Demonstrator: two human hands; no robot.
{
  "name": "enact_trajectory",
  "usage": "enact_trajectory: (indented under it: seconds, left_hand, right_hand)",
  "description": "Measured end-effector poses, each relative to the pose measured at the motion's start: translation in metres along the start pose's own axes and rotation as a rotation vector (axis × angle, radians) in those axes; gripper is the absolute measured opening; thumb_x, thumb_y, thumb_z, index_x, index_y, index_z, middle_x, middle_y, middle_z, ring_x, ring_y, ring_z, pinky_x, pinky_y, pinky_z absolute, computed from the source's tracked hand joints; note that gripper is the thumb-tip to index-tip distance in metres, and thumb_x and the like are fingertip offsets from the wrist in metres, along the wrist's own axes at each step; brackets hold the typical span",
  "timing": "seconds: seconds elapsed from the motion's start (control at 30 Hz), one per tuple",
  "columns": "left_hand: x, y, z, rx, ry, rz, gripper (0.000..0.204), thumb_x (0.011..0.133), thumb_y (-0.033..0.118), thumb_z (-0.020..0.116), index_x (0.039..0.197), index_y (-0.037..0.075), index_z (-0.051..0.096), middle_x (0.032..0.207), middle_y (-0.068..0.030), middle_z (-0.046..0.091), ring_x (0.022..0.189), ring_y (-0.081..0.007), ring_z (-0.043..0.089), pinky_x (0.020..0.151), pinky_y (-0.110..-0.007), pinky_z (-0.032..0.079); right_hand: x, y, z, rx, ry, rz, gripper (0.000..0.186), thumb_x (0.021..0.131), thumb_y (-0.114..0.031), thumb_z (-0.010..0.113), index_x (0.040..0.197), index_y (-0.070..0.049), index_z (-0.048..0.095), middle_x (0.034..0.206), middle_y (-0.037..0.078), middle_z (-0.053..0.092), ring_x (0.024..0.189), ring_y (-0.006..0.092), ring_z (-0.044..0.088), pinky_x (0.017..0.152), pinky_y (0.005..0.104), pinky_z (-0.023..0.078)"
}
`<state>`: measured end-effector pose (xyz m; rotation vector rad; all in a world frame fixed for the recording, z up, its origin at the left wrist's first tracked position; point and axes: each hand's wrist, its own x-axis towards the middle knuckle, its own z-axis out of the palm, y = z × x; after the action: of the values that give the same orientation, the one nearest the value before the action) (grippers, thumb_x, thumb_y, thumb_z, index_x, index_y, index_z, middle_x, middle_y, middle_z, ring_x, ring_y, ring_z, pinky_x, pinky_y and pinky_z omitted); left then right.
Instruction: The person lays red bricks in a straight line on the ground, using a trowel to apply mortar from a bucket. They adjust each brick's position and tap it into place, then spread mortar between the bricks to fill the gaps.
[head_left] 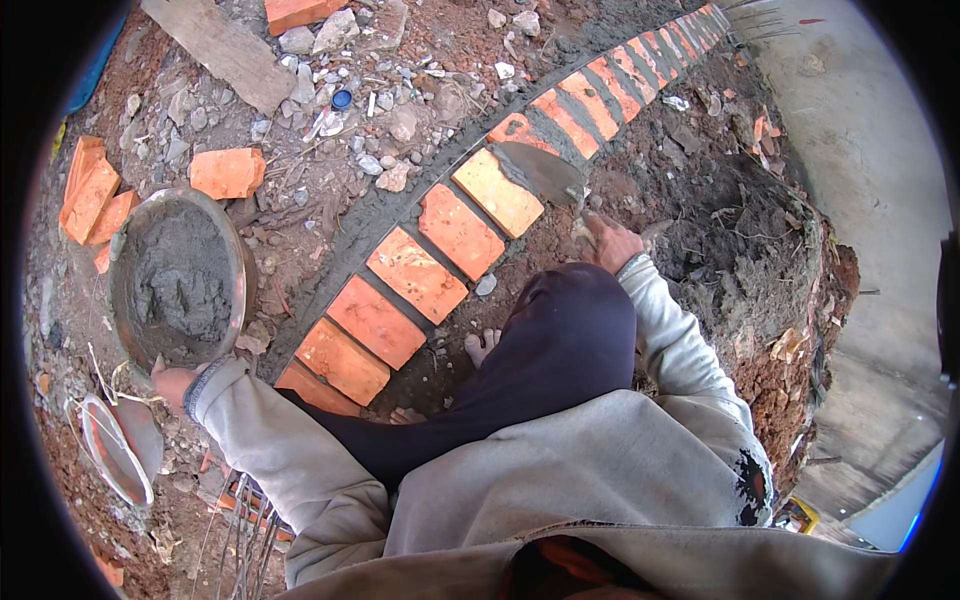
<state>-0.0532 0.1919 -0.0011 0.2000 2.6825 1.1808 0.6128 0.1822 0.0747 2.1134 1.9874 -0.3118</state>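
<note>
My right hand [612, 243] is closed round the handle of a trowel [548, 176]. Its grey blade lies over the joint between a pale orange brick [497, 192] and the mortared bricks beyond. My left hand [175, 383] grips the near rim of a round basin [243, 275]; its fingers are partly hidden. Wet grey mortar [180, 275] fills much of the basin. A curved row of bricks runs from near my left knee to the far right. The nearer bricks, such as this orange brick [418, 273], have open gaps between them; grey mortar fills the farther joints.
Loose bricks [92, 195] are piled left of the basin, with a single brick [228, 173] beyond it. A wooden board [222, 52] lies at the far left. Below the basin is a white-rimmed container [117, 450]. A concrete surface [850, 130] borders the right side.
</note>
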Motion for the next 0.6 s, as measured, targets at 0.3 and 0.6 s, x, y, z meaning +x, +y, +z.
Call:
enact_trajectory:
  seconds: [0.3,0.6]
  left_hand:
    - [0.015,-0.003,-0.012,-0.396,-0.165,-0.083,0.039,0.091,0.020,0.046,0.121,-0.003,0.054,0.123,-0.0178,0.056,0.101,-0.0379,0.059,0.079,-0.056,0.052]
    - [-0.014,0.003,-0.003,-0.312,-0.114,-0.002,0.039,0.085,0.008,0.052,0.120,-0.007,0.056,0.120,-0.0224,0.057,0.102,-0.0297,0.059,0.087,-0.042,0.052]
  right_hand:
    - [0.001,-0.017,0.016,0.124,0.147,0.020,0.047,0.086,-0.038,0.056,0.125,-0.014,0.047,0.106,0.017,0.061,0.084,0.0388,0.065,0.069,0.0501,0.053]
    - [0.014,-0.018,0.035,-0.036,-0.055,0.052,0.044,0.084,-0.034,0.056,0.120,-0.010,0.051,0.109,0.019,0.061,0.093,0.0387,0.064,0.077,0.0494,0.052]
